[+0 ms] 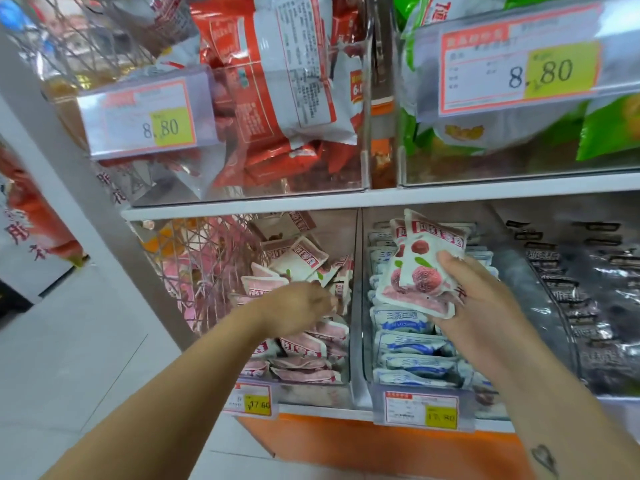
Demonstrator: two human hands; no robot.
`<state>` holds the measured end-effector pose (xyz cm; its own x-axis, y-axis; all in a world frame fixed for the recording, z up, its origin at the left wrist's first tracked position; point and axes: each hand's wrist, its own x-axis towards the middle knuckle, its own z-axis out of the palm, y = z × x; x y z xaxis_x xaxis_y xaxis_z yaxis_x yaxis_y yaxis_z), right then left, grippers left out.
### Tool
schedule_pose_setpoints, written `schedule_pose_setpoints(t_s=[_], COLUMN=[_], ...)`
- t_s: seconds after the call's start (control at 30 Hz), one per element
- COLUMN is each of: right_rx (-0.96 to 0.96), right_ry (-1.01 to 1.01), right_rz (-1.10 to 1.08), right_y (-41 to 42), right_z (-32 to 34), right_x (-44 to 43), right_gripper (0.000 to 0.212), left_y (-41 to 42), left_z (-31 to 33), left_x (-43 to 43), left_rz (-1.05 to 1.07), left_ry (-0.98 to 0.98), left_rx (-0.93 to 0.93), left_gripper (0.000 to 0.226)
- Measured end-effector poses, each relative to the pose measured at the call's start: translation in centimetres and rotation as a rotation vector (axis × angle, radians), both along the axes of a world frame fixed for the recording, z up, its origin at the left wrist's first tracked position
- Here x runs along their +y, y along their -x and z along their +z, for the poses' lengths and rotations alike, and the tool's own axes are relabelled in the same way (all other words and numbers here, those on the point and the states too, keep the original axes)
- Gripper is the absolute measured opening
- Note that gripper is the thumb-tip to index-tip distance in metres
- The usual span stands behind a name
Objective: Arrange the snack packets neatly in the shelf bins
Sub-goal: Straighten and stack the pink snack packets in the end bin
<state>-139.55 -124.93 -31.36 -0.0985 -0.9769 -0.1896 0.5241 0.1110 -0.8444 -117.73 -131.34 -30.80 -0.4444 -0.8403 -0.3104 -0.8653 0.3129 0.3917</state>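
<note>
My right hand (474,296) holds a small stack of white and pink snack packets (419,268) with red fruit printed on them, raised in front of the bin of blue and white packets (408,348). My left hand (298,306) reaches into the left clear bin (353,306), fingers curled down among loose pink and white packets (304,344) of the same kind. Whether those fingers grip one is hidden by the hand. More of these packets (298,258) lie jumbled at the back of that bin.
Above, clear bins hold red and white packets (277,81) and green packets (606,133), with price tags (145,119) on the front. A bin of dark silver packets (588,289) stands at the right. A wire side panel (207,271) closes the shelf's left end. Grey floor lies left.
</note>
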Motion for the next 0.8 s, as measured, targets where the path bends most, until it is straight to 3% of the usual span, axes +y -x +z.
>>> schedule_pose_setpoints(t_s=[0.1, 0.23, 0.4, 0.53, 0.63, 0.8], right_rx=[0.02, 0.015, 0.036, 0.042, 0.022, 0.009], right_ry=[0.0, 0.003, 0.019, 0.018, 0.019, 0.033], right_rz=[-0.002, -0.001, -0.006, -0.014, -0.025, 0.028], right_y=[-0.5, -0.9, -1.2, -1.3, -1.3, -1.4], right_z=[0.3, 0.4, 0.6, 0.8, 0.7, 0.9], right_x=[0.0, 0.1, 0.2, 0.1, 0.0, 0.2], right_gripper=[0.025, 0.032, 0.03, 0.029, 0.03, 0.036], left_y=[-0.2, 0.3, 2.5, 3.6, 2.5, 0.1], left_z=[-1.3, -0.6, -0.2, -0.3, 0.0, 0.7], left_x=[1.7, 0.6, -2.1, -2.2, -1.9, 0.6], left_rz=[0.004, 0.13, 0.16, 0.22, 0.357, 0.591], left_ry=[0.036, -0.076, 0.048, 0.116, 0.16, 0.276], left_rx=[0.049, 0.18, -0.122, -0.157, 0.088, 0.612], left_gripper=[0.032, 0.043, 0.037, 0.029, 0.014, 0.013])
